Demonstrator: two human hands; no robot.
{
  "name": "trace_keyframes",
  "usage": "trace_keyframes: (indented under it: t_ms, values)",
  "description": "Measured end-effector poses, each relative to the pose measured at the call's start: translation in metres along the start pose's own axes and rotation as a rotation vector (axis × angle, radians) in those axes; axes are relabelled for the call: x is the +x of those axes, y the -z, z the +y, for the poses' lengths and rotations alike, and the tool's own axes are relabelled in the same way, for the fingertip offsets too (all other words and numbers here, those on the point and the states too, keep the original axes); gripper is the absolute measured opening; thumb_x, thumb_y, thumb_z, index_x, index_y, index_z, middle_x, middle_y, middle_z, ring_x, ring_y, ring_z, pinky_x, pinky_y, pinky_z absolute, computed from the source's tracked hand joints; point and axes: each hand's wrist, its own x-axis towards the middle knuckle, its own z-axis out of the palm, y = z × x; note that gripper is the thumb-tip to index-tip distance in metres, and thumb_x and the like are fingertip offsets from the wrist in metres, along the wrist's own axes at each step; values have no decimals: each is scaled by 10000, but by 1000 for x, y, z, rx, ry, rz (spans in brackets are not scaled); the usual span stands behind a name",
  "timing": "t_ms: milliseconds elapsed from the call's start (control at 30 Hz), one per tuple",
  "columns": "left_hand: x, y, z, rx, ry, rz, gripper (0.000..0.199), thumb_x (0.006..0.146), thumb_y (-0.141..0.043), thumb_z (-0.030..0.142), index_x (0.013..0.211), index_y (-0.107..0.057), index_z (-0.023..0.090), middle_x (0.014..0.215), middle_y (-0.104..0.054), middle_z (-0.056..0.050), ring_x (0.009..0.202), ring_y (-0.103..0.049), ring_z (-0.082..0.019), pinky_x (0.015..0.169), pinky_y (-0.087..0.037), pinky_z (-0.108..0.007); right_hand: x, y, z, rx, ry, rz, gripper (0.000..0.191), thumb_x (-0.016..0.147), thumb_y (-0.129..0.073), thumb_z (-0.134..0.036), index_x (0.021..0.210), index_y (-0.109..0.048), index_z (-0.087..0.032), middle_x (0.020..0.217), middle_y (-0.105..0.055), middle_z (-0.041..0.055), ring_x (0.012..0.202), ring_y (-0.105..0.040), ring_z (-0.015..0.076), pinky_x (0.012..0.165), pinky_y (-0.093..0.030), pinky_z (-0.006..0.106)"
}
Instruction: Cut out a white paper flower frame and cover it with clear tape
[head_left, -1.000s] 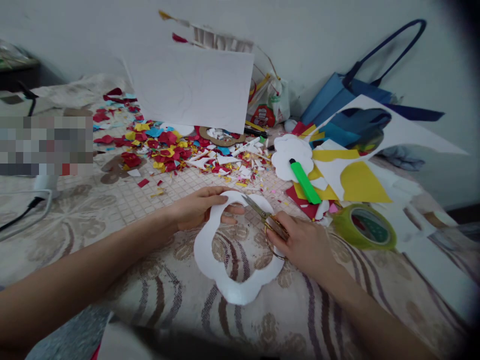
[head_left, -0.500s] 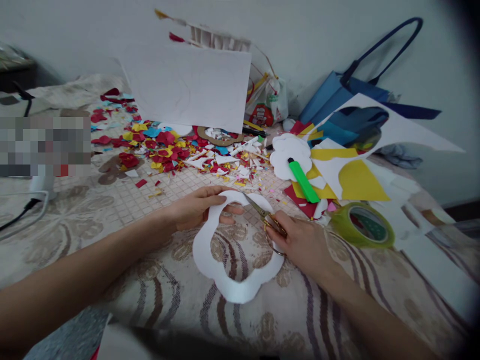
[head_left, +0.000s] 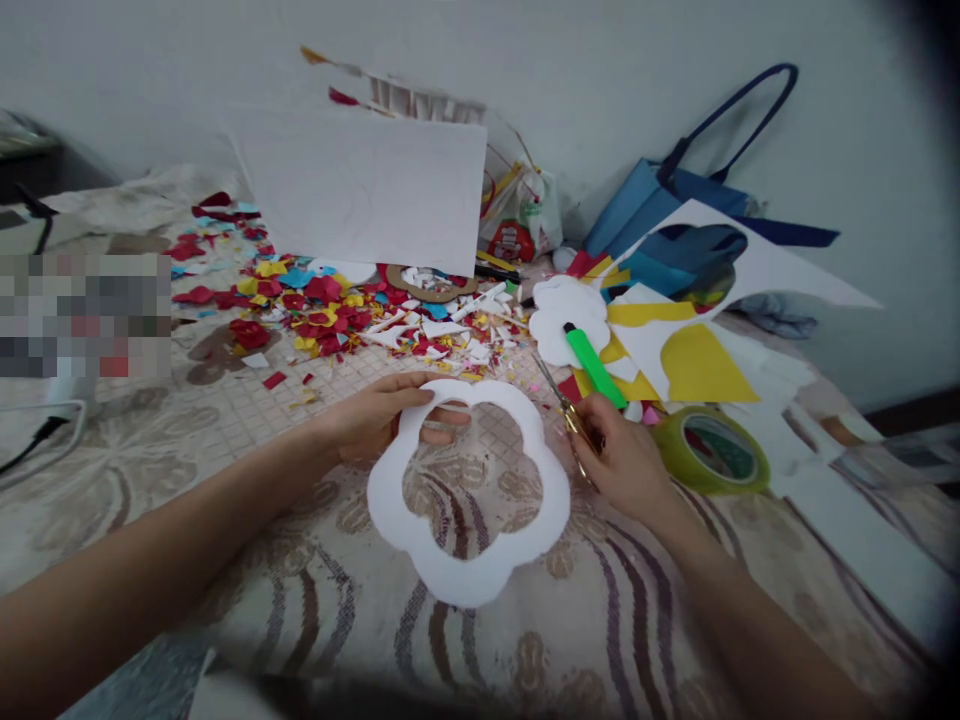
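Observation:
A white flower-shaped paper ring (head_left: 469, 580) hangs over the patterned cloth, its open middle showing the cloth. My left hand (head_left: 382, 415) pinches the ring's upper left edge, thumb on top and some fingers visible through the hole. In my right hand (head_left: 619, 455) are gold-handled scissors (head_left: 574, 415), gripped by the handles, the blades pointing up and left. The scissors are to the right of the ring, apart from it. Beyond them lies a white scalloped paper shape (head_left: 551, 325) with a green marker (head_left: 592, 365) on it.
Colourful paper scraps (head_left: 322, 305) spread across the back of the cloth (head_left: 300, 600), before a standing white sheet (head_left: 367, 195). To the right are a roll of yellow-green tape (head_left: 712, 450), yellow paper (head_left: 705, 365), a cut-out white sheet (head_left: 795, 270) and a blue bag (head_left: 630, 205).
The scissors in my right hand have moved right, away from the ring's upper edge. The ring is now seen more fully, turned flatter towards the camera. The whole view has shifted slightly.

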Motion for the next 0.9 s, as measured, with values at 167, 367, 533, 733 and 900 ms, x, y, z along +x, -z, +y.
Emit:
trace_keyframes:
  t_ms: [167, 367, 533, 733, 900]
  values:
    - [0, 3, 3, 13, -36, 8, 274, 855, -514, 76, 1124, -566, 97, 1079, -687, -181, 972, -683, -269, 704, -599, -310, 1, 0, 4, 78, -22, 5, 153, 839, -494, -378, 833, -493, -225, 606, -614, -23, 506, -558, 144, 488, -341, 249]
    - [1, 6, 6, 30, -72, 59, 324, 849, -497, 51, 1165, -550, 100, 1062, -697, -173, 946, -692, -264, 718, -602, -332, 0, -1, 5, 105, -22, 4, 171, 845, -496, -391, 821, -501, -222, 591, -601, -22, 507, -547, 143, 490, -338, 249]
    - [3, 7, 8, 16, -91, 97, 353, 843, -497, 33, 1184, -526, 118, 1133, -670, -180, 968, -684, -280, 673, -613, -315, -2, 2, -5, 33, 1, -12, 166, 841, -495, -383, 830, -514, -218, 628, -620, -18, 532, -562, 144, 506, -330, 252]
    - [5, 11, 7, -12, -157, 136, 278, 842, -499, 35, 1111, -533, 99, 1156, -651, -203, 985, -676, -293, 714, -614, -342, -5, 4, -10, -177, -12, 2, 216, 821, -500, -433, 833, -505, -218, 611, -606, -19, 525, -568, 160, 507, -293, 259]
    - [5, 9, 6, -15, -187, 151, 298, 843, -486, 28, 1129, -532, 95, 1110, -670, -200, 960, -685, -292, 696, -616, -341, -5, 1, -12, -253, -34, -36, 209, 821, -495, -435, 829, -486, -226, 620, -607, -25, 542, -566, 168, 511, -242, 261]
